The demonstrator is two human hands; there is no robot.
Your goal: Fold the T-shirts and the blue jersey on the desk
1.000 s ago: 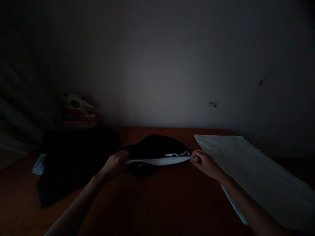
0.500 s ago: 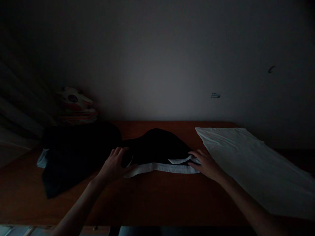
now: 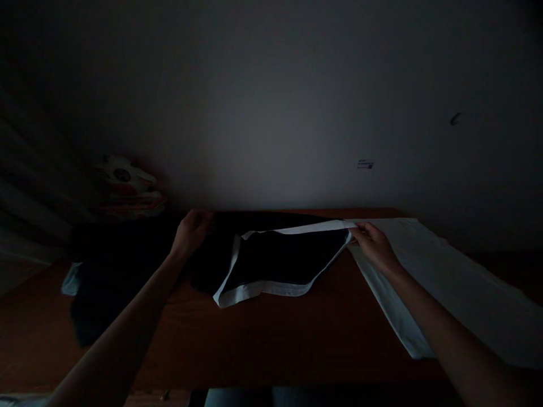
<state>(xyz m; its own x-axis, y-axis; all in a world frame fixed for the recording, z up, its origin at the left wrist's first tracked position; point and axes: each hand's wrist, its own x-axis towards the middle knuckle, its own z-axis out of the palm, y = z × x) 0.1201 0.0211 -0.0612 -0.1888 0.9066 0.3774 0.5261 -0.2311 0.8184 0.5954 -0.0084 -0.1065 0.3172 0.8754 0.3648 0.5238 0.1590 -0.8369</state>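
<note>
A black garment (image 3: pixel 292 257) with a white band (image 3: pixel 241 293) round its opening lies in front of me, the opening spread so the dark inside shows. My right hand (image 3: pixel 373 243) is closed on the band's right corner, thumb and fingers pinching it. My left hand (image 3: pixel 193 230) has curled fingers over the black cloth at the back left. It appears to grip that cloth, though its fingertips are hard to see in the dim light.
Another dark cloth (image 3: pixel 102 294) lies left on the wooden table (image 3: pixel 271 345). White cloth (image 3: pixel 453 288) covers the right side. A stuffed toy (image 3: pixel 125 175) sits at the back left, by a curtain (image 3: pixel 29 209). The wall (image 3: pixel 271 113) stands behind.
Both hands have moved away from me toward the wall, the right also outward. The upper side of the white band has been lifted back, widening the opening. The garment now reaches the white cloth.
</note>
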